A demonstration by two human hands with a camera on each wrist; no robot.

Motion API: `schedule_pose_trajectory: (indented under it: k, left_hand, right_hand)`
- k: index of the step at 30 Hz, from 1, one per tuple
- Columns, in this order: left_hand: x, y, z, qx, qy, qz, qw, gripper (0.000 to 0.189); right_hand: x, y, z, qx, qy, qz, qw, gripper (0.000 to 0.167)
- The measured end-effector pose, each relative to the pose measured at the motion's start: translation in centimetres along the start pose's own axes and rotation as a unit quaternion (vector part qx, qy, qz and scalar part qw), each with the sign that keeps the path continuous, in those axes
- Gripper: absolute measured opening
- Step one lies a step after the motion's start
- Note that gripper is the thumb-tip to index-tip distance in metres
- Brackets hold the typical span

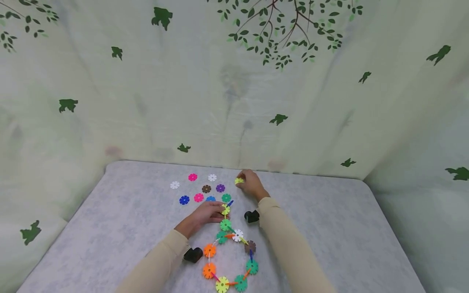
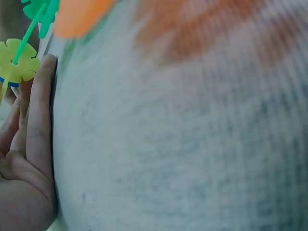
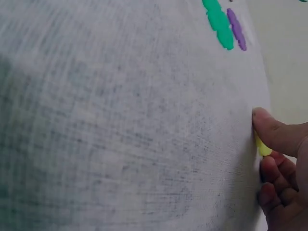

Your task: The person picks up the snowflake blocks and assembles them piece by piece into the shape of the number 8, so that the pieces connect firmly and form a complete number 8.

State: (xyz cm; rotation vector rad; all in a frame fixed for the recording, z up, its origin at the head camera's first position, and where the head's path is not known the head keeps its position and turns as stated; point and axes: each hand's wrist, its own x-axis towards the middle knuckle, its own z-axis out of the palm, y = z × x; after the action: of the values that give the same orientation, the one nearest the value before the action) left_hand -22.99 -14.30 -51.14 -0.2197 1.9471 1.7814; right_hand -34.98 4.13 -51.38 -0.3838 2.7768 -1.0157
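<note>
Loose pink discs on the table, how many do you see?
2: one pink disc at the back, left of a white disc; a second pink disc nearer, right of the dark blue disc. The left hand could hide more.

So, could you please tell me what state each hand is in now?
Left hand: holding the far linked yellow disc.
Right hand: pinching a loose yellow disc.
</note>
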Motion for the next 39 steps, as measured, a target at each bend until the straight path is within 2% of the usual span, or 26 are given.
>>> schedule_pose_trajectory:
  k: [5,8,12,16,19,22,30,36,39]
  left_hand:
    - [0.1,0.0,-0.1,0.008,-0.005,-0.002,1.0000,0.043]
    - [0.2,0.1,0.0,0.015,-0.002,0.000,0.9999,0.045]
    - [0.3,0.1,-0.2,0.005,0.000,0.005,1.0000,0.042]
    - [0.4,0.0,-0.4,0.000,-0.002,0.008,1.0000,0.040]
    - [0.4,0.0,-0.5,0.002,-0.003,0.011,0.9999,0.041]
    - [0.4,-0.1,-0.5,0.003,-0.001,0.016,0.9999,0.041]
    - [0.3,-0.1,-0.6,-0.004,-0.012,0.021,0.9997,0.040]
    - [0.2,-0.1,-0.5,-0.008,-0.025,0.028,0.9993,0.036]
    - [0.1,-0.2,-0.4,-0.008,-0.032,0.043,0.9985,0.034]
  right_hand:
    - [-0.7,0.3,-0.3,0.062,-0.013,-0.009,0.9979,0.013]
    - [-1.6,0.3,-0.4,0.128,-0.034,-0.005,0.9912,0.010]
    - [-2.9,0.2,-0.1,0.218,-0.059,0.017,0.9741,0.015]
    - [-4.1,0.0,0.5,0.289,-0.073,0.020,0.9544,0.019]
    - [-4.9,-0.4,0.8,0.326,-0.071,0.016,0.9424,0.019]
    - [-5.6,-0.8,0.8,0.345,-0.064,0.014,0.9361,0.019]
    - [-6.4,-1.2,0.9,0.356,-0.056,0.021,0.9326,0.018]
    - [-6.4,-1.4,0.9,0.341,-0.069,0.014,0.9375,0.018]
    - [-6.6,-1.7,0.9,0.332,-0.068,0.009,0.9408,0.017]
